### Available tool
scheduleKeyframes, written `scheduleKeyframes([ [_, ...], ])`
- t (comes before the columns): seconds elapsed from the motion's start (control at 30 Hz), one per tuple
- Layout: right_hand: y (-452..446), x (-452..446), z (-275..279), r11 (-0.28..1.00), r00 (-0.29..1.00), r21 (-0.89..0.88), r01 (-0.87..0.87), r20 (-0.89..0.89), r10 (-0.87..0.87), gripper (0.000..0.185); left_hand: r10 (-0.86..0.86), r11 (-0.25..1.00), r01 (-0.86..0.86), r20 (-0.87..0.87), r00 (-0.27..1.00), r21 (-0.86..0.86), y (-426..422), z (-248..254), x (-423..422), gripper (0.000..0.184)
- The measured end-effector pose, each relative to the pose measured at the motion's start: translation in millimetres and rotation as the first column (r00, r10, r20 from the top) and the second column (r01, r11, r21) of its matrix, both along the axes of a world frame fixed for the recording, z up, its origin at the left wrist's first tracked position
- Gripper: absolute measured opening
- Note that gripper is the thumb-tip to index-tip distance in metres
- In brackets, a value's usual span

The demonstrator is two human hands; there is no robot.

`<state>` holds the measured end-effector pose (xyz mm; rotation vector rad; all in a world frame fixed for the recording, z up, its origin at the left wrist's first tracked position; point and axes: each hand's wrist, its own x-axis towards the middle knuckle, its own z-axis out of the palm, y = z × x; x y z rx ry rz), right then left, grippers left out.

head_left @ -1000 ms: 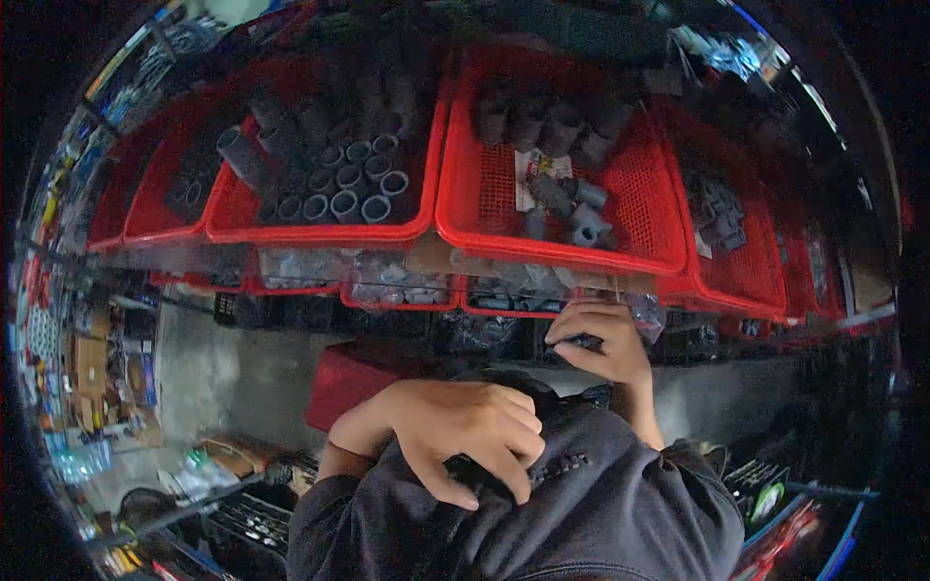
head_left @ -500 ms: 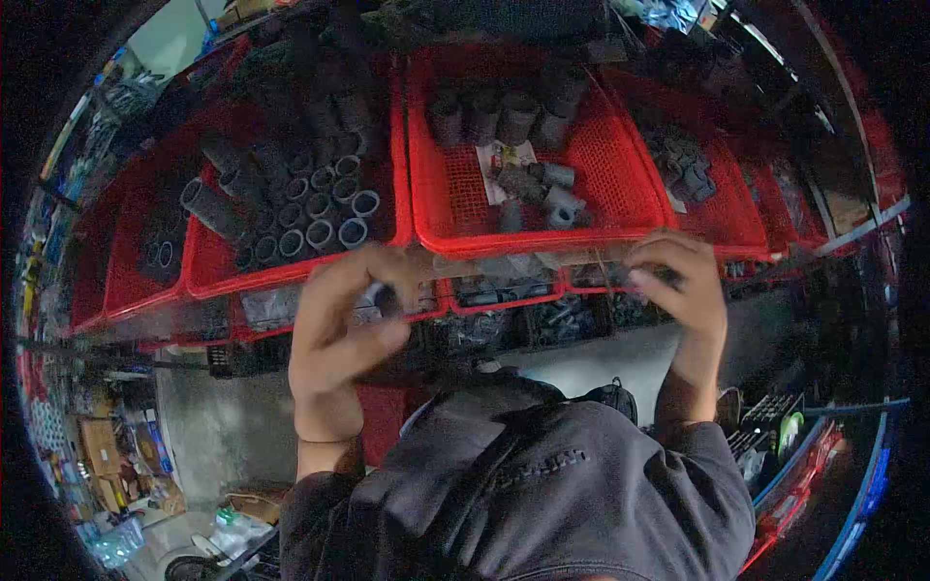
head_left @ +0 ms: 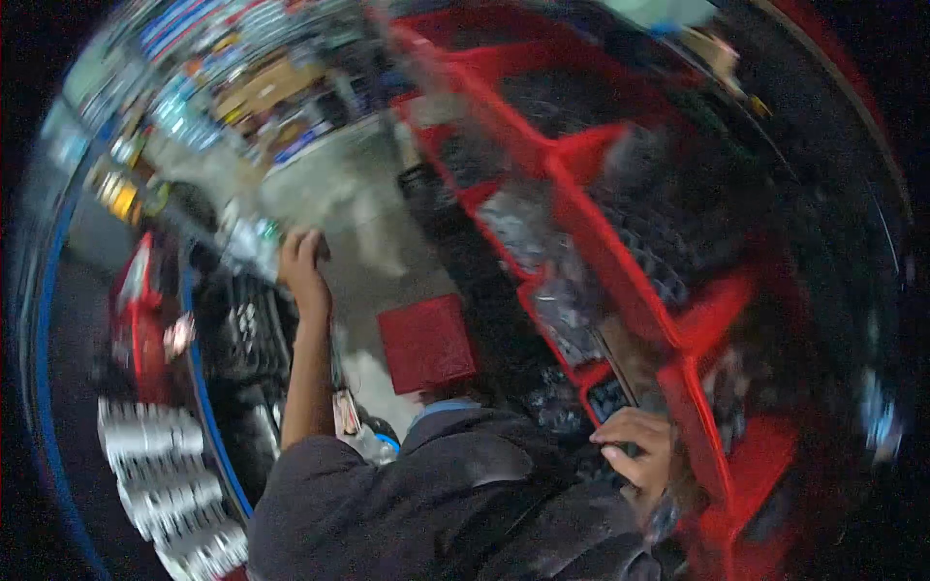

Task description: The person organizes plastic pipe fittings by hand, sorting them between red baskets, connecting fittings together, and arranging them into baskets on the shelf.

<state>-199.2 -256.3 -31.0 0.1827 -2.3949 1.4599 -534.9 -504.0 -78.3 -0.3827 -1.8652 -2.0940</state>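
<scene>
While the left hand (head_left: 304,261) and right hand (head_left: 641,450) are half curled, and I cannot tell if they hold anything, go slowly by the red basket (head_left: 707,423).

- Pale grey, smooth floor (head_left: 354,208), left of the upper centre
- Dark red, square-topped block (head_left: 426,344) on it, near the frame's centre
- Blurred, multicoloured shelving (head_left: 208,73), upper left
- Dim light, near-black along the right edge

Seemingly a hardware shop or storeroom: red baskets (head_left: 616,259), bagged parts (head_left: 565,315), crowded goods (head_left: 269,89).
</scene>
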Motion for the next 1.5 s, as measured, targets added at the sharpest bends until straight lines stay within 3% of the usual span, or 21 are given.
scheduleKeyframes([
  [0.07, -3, -22, -4, 0.990, 0.990, -0.001, -0.141, 0.022, 0.141, 0.015, 0.320, 0.929, -0.313, 0.006, 0.947, -0.197, -71, -64, -40, 0.013],
  [0.1, -7, -33, -3, 0.989, 0.989, -0.012, -0.144, 0.008, 0.144, 0.015, 0.451, 0.864, -0.463, -0.104, 0.887, -0.201, -88, -73, -35, 0.016],
  [0.13, -3, -40, -10, 0.987, 0.988, -0.021, -0.157, -0.013, 0.157, 0.015, 0.502, 0.780, -0.556, -0.244, 0.830, -0.288, -113, -105, -33, 0.017],
  [0.17, -5, -50, -9, 0.967, 0.967, -0.017, -0.255, 0.002, 0.255, 0.015, 0.547, 0.765, -0.573, -0.172, 0.819, -0.295, -136, -112, -29, 0.017],
  [0.2, -6, -55, -8, 0.969, 0.969, -0.004, -0.247, -0.004, 0.247, 0.015, 0.595, 0.686, -0.644, -0.248, 0.764, -0.338, -159, -119, -25, 0.016],
  [0.27, -12, -65, -12, 0.962, 0.962, 0.003, -0.274, 0.006, 0.274, 0.016, 0.703, 0.340, -0.763, -0.390, 0.594, -0.549, -214, -114, -19, 0.020],
  [0.3, -14, -67, -15, 0.967, 0.967, -0.030, -0.254, 0.003, 0.254, 0.016, 0.726, 0.272, -0.750, -0.383, 0.571, -0.602, -237, -102, -15, 0.024],
  [0.37, -9, -74, -15, 0.972, 0.975, -0.075, -0.222, 0.007, 0.223, 0.017, 0.726, -0.079, -0.766, -0.563, 0.394, -0.638, -277, -89, -25, 0.040],
  [0.4, -14, -78, -15, 0.974, 0.976, -0.073, -0.216, -0.002, 0.217, 0.017, 0.740, -0.192, -0.678, -0.558, 0.375, -0.710, -295, -82, -30, 0.044],
  [0.43, -16, -80, -15, 0.977, 0.980, -0.073, -0.200, -0.012, 0.200, 0.017, 0.680, -0.270, -0.698, -0.645, 0.350, -0.663, -320, -86, -42, 0.045],
  [0.47, -17, -80, -15, 0.982, 0.984, -0.072, -0.175, -0.007, 0.175, 0.017, 0.703, -0.210, -0.624, -0.560, 0.439, -0.753, -332, -76, -48, 0.048],
  [0.5, -19, -79, -15, 0.986, 0.988, -0.073, -0.148, 0.021, 0.150, 0.017, 0.753, -0.260, -0.541, -0.519, 0.405, -0.800, -331, -66, -55, 0.051],
  [0.6, -23, -74, -15, 0.995, 0.995, -0.066, -0.073, 0.070, 0.078, 0.017, 0.735, -0.308, -0.379, -0.471, 0.488, -0.873, -376, -93, -84, 0.053],
  [0.67, -24, -72, -14, 0.998, 0.996, -0.052, -0.041, 0.080, 0.045, 0.017, 0.877, -0.013, -0.195, -0.105, 0.469, -0.981, -369, -67, -78, 0.053],
  [0.7, -25, -69, -14, 0.999, 0.997, -0.030, -0.017, 0.076, 0.019, 0.017, 0.873, -0.010, -0.198, -0.105, 0.476, -0.980, -371, -71, -85, 0.053],
  [0.77, -27, -64, -17, 1.000, 0.997, -0.008, -0.002, 0.072, 0.003, 0.016, 0.924, -0.279, -0.396, -0.357, 0.136, -0.875, -366, -69, -83, 0.052],
  [0.87, -30, -61, -24, 0.997, 1.000, -0.082, 0.006, 0.017, -0.005, 0.011, 0.834, -0.244, -0.461, -0.428, 0.349, -0.853, -335, -60, -82, 0.046],
  [0.93, -31, -61, -22, 0.999, 0.999, -0.021, 0.025, 0.046, -0.024, 0.012, 0.734, -0.339, -0.555, -0.583, 0.350, -0.760, -320, -71, -84, 0.046],
  [1.2, -32, -60, -24, 0.998, 0.998, -0.058, 0.033, 0.052, -0.030, 0.011, 0.844, -0.229, -0.452, -0.408, 0.349, -0.862, -345, -69, -64, 0.050],
  [1.33, -42, -64, -25, 0.995, 0.999, -0.093, 0.021, 0.046, -0.017, 0.011, 0.808, -0.298, -0.534, -0.507, 0.299, -0.791, -359, -98, -52, 0.046],
  [1.5, -48, -67, -26, 0.997, 1.000, -0.074, 0.008, 0.015, -0.007, 0.008, 0.835, -0.257, -0.514, -0.456, 0.309, -0.818, -345, -97, -34, 0.043],
])
